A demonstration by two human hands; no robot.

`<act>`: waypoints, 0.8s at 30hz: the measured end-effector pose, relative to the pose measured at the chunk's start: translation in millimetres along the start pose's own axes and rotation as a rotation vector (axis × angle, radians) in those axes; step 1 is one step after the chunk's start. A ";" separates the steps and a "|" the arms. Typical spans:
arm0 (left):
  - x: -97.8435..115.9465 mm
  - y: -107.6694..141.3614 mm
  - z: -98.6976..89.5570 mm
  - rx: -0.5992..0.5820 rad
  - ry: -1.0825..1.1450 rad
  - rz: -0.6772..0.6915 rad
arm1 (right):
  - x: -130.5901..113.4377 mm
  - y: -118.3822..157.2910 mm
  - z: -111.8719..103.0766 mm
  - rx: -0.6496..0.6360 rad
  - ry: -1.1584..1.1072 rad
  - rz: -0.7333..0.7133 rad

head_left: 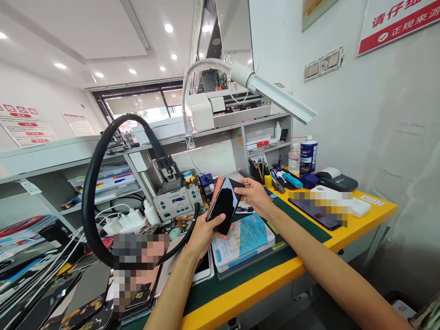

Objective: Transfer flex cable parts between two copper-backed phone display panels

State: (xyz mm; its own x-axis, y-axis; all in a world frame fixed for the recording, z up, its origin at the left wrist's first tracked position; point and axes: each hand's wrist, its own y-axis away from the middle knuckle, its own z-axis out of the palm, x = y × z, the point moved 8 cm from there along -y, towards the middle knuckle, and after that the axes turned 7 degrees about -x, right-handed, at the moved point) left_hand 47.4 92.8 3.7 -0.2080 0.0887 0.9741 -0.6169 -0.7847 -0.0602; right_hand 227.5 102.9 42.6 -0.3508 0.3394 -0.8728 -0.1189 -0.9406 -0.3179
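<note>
A dark, glossy phone (223, 208) is held tilted above the bench, with a reddish panel (216, 192) showing along its upper left edge. My left hand (206, 231) grips its lower end, the thumb lying on the dark face. At the upper right corner my right hand (253, 195) pinches the phone or a dark thin piece against it; which of the two is unclear. Beneath the hands lies a white and blue book or box (244, 243) on a green mat (302, 224).
A grey soldering or hot air station (177, 204) with a thick black hose (90, 192) stands left. Phones and phone parts (85, 288) crowd the lower left. On the right are a spray can (308, 156), a dark phone (314, 213) and a black device (337, 179). A lamp (282, 98) hangs above.
</note>
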 end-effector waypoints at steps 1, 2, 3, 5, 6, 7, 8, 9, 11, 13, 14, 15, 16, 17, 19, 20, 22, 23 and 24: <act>0.8 0.2 -0.5 0.006 0.002 0.007 | 0.9 -0.3 0.0 -0.010 -0.025 0.022; 1.7 0.4 -1.0 0.013 0.005 0.014 | 2.1 -0.4 0.6 -0.022 -0.046 0.045; 2.9 0.6 -1.7 0.024 0.007 0.022 | 3.6 -0.2 1.8 -0.039 -0.062 0.071; 5.4 0.6 -3.0 0.044 0.011 0.038 | 7.7 1.0 6.2 -0.081 -0.076 0.125; 6.6 0.4 -3.6 0.053 0.013 0.046 | 10.1 1.8 8.8 -0.105 -0.074 0.150; 7.7 0.2 -4.3 0.063 0.015 0.054 | 12.6 2.9 11.5 -0.127 -0.066 0.172; 8.6 -0.1 -5.1 0.074 0.018 0.062 | 15.0 4.0 14.0 -0.147 -0.054 0.191; 9.3 -0.4 -5.9 0.085 0.022 0.068 | 17.3 5.0 16.2 -0.164 -0.040 0.207; 10.1 -0.8 -7.3 0.109 0.035 0.073 | 20.7 6.8 19.2 -0.185 -0.016 0.228; 10.1 -0.8 -7.4 0.125 0.053 0.065 | 22.0 7.9 20.5 -0.189 -0.005 0.236; 10.2 -0.7 -6.8 0.128 0.061 0.057 | 21.7 8.1 20.7 -0.188 -0.004 0.236; 10.3 -0.4 -6.1 0.129 0.071 0.049 | 21.1 8.2 20.7 -0.187 -0.005 0.234; 10.7 -0.1 -5.5 0.130 0.085 0.042 | 20.4 8.2 20.7 -0.188 -0.007 0.232; 11.1 0.4 -5.0 0.130 0.103 0.037 | 19.5 8.1 20.6 -0.190 -0.010 0.229; 12.2 1.4 -4.3 0.120 0.143 0.035 | 18.1 7.4 20.5 -0.198 -0.015 0.220; 13.0 1.8 -3.9 0.109 0.161 0.039 | 17.7 7.0 20.2 -0.203 -0.015 0.214; 13.0 2.4 -3.3 0.083 0.184 0.039 | 17.7 6.4 19.8 -0.217 -0.007 0.202; 11.7 2.5 -3.0 0.071 0.192 0.029 | 18.0 6.3 19.9 -0.227 0.000 0.195; 9.7 2.5 -2.8 0.063 0.200 0.014 | 18.5 6.4 20.2 -0.238 0.009 0.191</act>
State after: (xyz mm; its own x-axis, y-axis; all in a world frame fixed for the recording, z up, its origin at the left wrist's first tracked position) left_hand 41.7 93.4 12.3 -0.3666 0.1924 0.9103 -0.5652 -0.8232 -0.0536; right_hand 201.5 103.1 31.9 -0.3376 0.1580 -0.9279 0.1696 -0.9595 -0.2251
